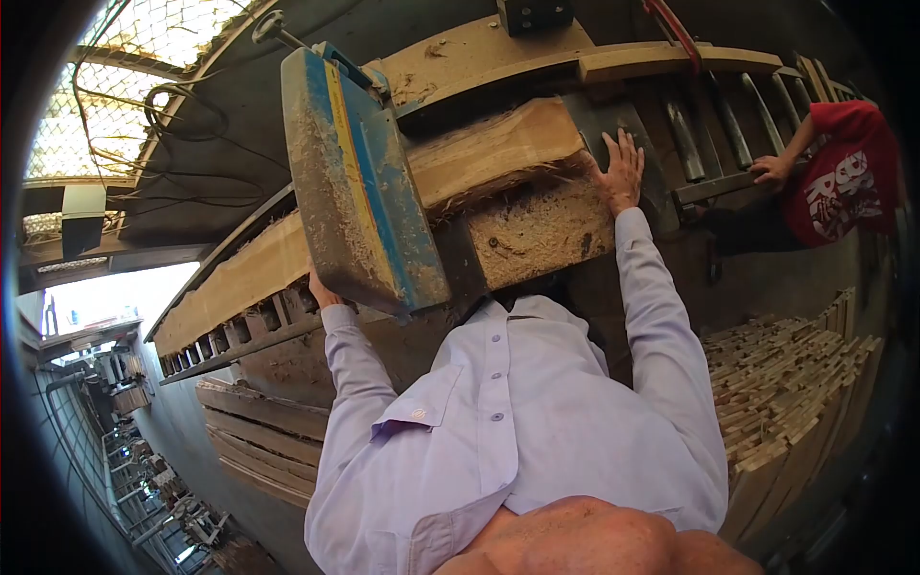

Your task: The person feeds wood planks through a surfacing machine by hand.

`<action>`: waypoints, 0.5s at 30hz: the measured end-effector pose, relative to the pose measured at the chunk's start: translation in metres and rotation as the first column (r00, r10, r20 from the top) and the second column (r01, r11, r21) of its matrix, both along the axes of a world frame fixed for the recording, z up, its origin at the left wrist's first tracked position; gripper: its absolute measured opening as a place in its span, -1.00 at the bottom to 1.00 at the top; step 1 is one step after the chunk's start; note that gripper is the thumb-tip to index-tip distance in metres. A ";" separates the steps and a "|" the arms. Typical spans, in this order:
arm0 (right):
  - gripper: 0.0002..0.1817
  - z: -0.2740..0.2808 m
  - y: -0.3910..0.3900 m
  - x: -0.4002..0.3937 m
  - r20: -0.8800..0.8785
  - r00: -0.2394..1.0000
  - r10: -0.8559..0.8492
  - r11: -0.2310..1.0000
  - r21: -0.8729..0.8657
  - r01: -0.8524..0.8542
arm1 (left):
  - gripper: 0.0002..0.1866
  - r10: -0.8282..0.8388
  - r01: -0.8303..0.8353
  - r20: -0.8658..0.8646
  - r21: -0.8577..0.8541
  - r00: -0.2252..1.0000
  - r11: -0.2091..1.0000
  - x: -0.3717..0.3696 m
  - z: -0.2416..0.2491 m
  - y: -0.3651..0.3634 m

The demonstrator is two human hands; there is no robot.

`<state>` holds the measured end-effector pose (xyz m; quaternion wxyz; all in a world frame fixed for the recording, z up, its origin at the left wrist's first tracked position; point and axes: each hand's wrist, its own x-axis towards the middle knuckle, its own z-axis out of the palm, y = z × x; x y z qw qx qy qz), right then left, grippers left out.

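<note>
A thick wooden board (498, 144) with a rough, bark-like near edge lies on the machine bed. It runs behind a blue, sawdust-coated machine housing (364, 182), and wood (240, 278) shows again on the left side. My right hand (623, 171) rests at the board's right end, fingers spread, palm toward the end face. My left hand (324, 290) is at the near edge of the wood on the left, close to the housing. Its fingers are mostly hidden by that housing. Sawdust covers the small table (546, 230) in front of me.
Metal rollers (685, 139) continue to the right, where a co-worker in a red shirt (848, 172) has a hand on the frame. A red bar (674, 34) stands beyond. Stacked wood strips (786, 383) sit at lower right, stacked boards (264, 431) at lower left.
</note>
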<state>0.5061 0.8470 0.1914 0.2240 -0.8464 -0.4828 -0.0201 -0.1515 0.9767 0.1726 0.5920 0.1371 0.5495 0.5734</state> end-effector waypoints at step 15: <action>-0.18 -0.008 0.013 0.005 -0.011 1.000 0.006 1.000 -0.016 -0.006 | -0.45 -0.076 0.076 0.019 0.015 0.997 0.997 0.034 0.000 -0.021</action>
